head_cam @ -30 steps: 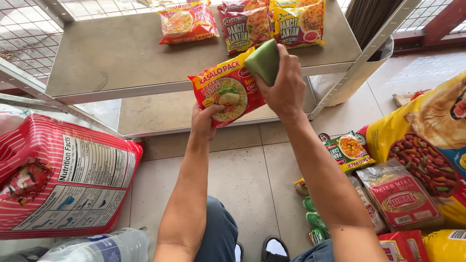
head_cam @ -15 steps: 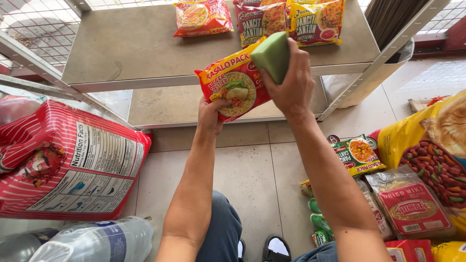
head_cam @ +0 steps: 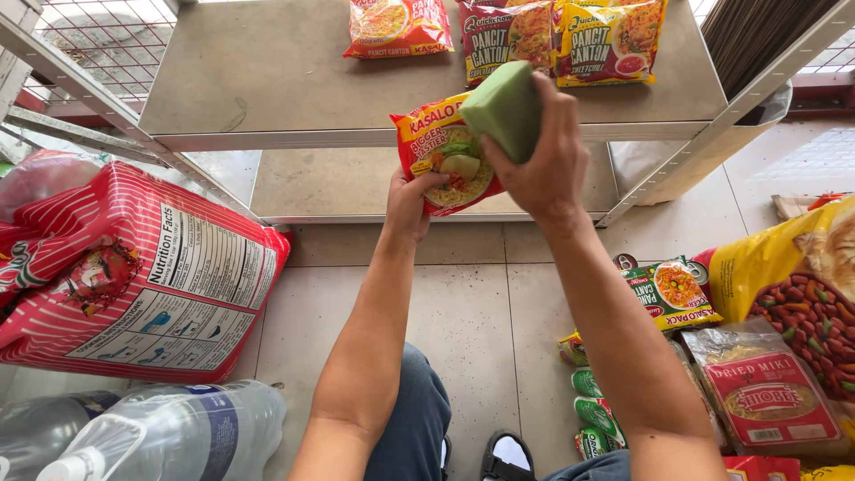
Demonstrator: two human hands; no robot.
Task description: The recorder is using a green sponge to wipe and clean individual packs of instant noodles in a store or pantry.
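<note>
My left hand [head_cam: 410, 205] grips the lower left edge of an orange-red instant noodle packet [head_cam: 441, 153], held up in front of a grey metal shelf [head_cam: 267, 80]. My right hand [head_cam: 543, 160] holds a pale green rectangular block [head_cam: 500, 107], pressed against the packet's upper right side. Three noodle packets lie at the back of the upper shelf: an orange one [head_cam: 396, 27], a dark red one [head_cam: 508, 36] and a yellow one [head_cam: 610, 40].
A large red and white sack [head_cam: 134, 267] lies at the left, with clear plastic bottles [head_cam: 169, 436] below it. At the right are a big yellow bag [head_cam: 793, 276], a green noodle packet [head_cam: 668, 294], a dried noodle pack [head_cam: 766, 392] and small green sachets [head_cam: 597, 410]. A lower shelf [head_cam: 347, 183] sits underneath.
Both hands have kept their hold on the packet and green block while sliding slightly right and down in the view. The view has shifted a little.
</note>
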